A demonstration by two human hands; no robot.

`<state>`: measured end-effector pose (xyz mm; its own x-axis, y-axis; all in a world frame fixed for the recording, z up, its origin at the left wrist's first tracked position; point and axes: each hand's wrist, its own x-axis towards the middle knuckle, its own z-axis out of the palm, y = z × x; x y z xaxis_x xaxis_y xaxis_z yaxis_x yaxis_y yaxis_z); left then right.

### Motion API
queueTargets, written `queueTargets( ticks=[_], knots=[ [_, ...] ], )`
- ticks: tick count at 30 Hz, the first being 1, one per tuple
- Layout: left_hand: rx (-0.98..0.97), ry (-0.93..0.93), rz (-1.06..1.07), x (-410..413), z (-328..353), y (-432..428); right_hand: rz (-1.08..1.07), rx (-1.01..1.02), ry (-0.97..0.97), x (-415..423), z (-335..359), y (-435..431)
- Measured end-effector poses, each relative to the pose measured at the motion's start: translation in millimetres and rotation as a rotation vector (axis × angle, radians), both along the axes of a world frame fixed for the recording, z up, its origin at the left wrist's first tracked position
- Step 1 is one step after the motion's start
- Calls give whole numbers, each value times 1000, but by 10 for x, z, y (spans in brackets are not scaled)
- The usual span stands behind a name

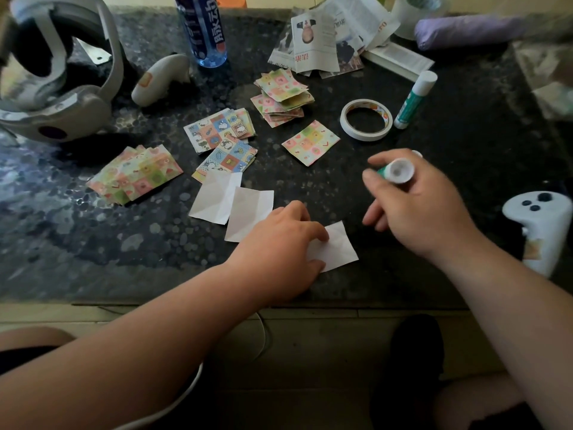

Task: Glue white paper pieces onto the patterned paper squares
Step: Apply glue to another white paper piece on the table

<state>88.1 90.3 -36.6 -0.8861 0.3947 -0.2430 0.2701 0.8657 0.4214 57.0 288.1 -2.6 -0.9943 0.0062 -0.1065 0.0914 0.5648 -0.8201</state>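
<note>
The dark speckled stone desk [310, 187] was crowded along its far edge and kept freer near the person. At far left sat a grey-and-white headset [62, 97], with a white hand controller [158, 79] and a blue plastic bottle [203, 29] beside it, all pushed back out of the working space.

Next came the patterned paper squares, sorted by print, probably for easy picking: a fanned pink-and-green pile [136, 175], two blue cartoon stacks [220, 128], a pastel stack [283, 94], and one pastel square [311, 142] lying alone, near the middle. Two creased white paper pieces [215, 197] overlapped just in front of the cartoon stacks, waiting.

The left hand [279, 246] lay on a third white paper piece [336, 246] at the near edge, fingers loosely bent, fingertips and thumb pressing its left side to the desk, likely so it would not slide under the glue. The right hand [418, 206] hovered just beyond it, fingers wrapped round a green-and-white glue stick [400, 170], its uncapped end tilted up towards the camera. Glue did not seem to be on the sheet yet.

Further back right lay a roll of white tape [366, 119] and a capped spare glue stick [414, 100], with a second white controller [539, 225] at far right.
</note>
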Motion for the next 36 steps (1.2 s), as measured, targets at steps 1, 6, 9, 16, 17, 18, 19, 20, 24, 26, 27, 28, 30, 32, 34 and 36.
queueTargets(
  ticks=[1,6,9,16,17,18,19,20,24,26,27,28,30,32,34,36],
  knots=[
    [6,0,2,-7,-3,0,-26,-36,33,4,29,9],
    [6,9,-3,-36,-25,9,22,52,-8,44,-1,9],
    [-9,26,-9,-30,-32,13,78,93,-106,39,-52,4],
    [-102,140,-63,47,-30,44,117,154,-110,45,-63,22],
    [-118,153,-70,54,-26,47,120,158,-109,44,-66,21],
    [-131,161,-77,60,-24,49,124,160,-107,44,-69,21],
    [-143,167,-82,64,-21,52,129,159,-108,45,-70,19],
    [-153,174,-87,69,-20,54,135,157,-108,47,-70,16],
    [-162,197,-89,83,-16,54,172,177,-84,63,-88,7],
    [-167,193,-87,81,-23,46,172,179,-74,70,-97,5],
    [-162,191,-82,78,-28,41,173,182,-71,75,-102,3],
    [-152,189,-72,76,-32,39,177,190,-67,79,-106,3],
    [-121,184,-49,77,-36,38,187,208,-59,79,-113,0],
    [-100,172,-33,72,-35,39,201,224,-62,76,-112,-6],
    [-103,166,-32,62,-35,35,205,234,-63,73,-110,-9],
    [-110,166,-35,53,-35,30,204,241,-68,73,-95,-7]
  ],
)
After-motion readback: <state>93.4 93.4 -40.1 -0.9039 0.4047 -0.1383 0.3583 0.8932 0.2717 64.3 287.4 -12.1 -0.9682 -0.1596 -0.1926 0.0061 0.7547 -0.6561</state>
